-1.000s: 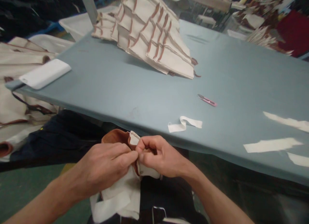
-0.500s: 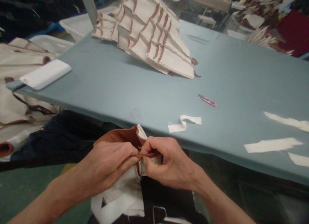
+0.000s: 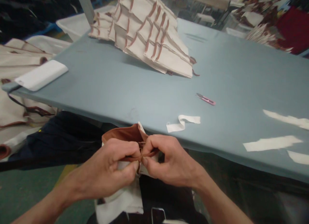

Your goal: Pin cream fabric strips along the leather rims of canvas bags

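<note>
Held over my lap is a cream fabric piece with a brown lining and edge [image 3: 125, 133], perhaps a bag; its full shape is partly hidden by my hands. My left hand [image 3: 116, 167] pinches the brown edge between thumb and bent fingers. Close against it, my right hand [image 3: 166, 161] pinches the same edge, the fingertips of both hands almost touching. Below them the cream cloth [image 3: 125, 198] hangs down. A curled white strip [image 3: 183, 123] lies on the table just beyond my right hand.
On the blue-grey table [image 3: 101, 79] lies a stack of cream pieces with brown edging [image 3: 154, 34]. Pink-handled thread snips [image 3: 205, 99] and white strips [image 3: 272, 143] are to the right. A white flat object [image 3: 42, 75] sits at the left corner, beside piled cream goods [image 3: 14, 101].
My left hand has shifted its hold, its thumb and fingers now more bent on the brown edge. The right hand stays nearly in place. The view has moved slightly.
</note>
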Available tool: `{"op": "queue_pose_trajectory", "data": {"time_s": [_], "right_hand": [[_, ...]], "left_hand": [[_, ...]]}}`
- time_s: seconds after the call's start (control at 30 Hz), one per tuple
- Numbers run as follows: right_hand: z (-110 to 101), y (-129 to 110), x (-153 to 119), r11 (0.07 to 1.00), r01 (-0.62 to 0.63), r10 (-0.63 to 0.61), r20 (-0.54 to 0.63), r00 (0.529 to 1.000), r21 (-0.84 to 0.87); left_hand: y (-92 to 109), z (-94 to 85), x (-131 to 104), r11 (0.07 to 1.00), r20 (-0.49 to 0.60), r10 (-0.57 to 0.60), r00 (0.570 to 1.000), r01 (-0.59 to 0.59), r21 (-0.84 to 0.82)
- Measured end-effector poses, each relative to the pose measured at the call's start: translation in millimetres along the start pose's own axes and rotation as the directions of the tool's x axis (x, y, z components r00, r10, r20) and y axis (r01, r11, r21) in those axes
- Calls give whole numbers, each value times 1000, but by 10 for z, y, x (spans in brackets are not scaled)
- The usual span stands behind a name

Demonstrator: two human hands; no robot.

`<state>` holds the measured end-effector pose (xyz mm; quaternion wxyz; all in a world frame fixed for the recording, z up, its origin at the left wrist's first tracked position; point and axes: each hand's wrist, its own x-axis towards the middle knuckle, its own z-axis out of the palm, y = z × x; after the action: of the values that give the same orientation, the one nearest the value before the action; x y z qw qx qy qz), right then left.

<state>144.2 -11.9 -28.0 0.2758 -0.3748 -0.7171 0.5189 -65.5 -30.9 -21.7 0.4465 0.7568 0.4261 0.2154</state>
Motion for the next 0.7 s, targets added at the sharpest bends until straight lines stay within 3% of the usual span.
{"op": "queue_pose_trajectory", "data": {"time_s": [0.1,0.17,0.37,0.57,0.7], "right_hand": [[-7,4,-1,971,-103,89,73,993,215],[-3,-1,-13,951,-142,119,96,988,275],[-3,-44,-54,971,-144,138,47,989,190],[-267,-33,41,998,65,-66,72,995,25],[-473,36,123,997,63,-57,127,990,-47]], "left_hand": [[-10,103,-37,947,-39,-80,996,64,-314],[-16,173,-65,912,-81,-105,991,64,-404],[-8,238,-73,954,-111,-135,985,99,-283],[76,117,-106,971,-226,81,971,-128,-202],[53,22,-167,965,-362,157,919,-220,-140]]}}
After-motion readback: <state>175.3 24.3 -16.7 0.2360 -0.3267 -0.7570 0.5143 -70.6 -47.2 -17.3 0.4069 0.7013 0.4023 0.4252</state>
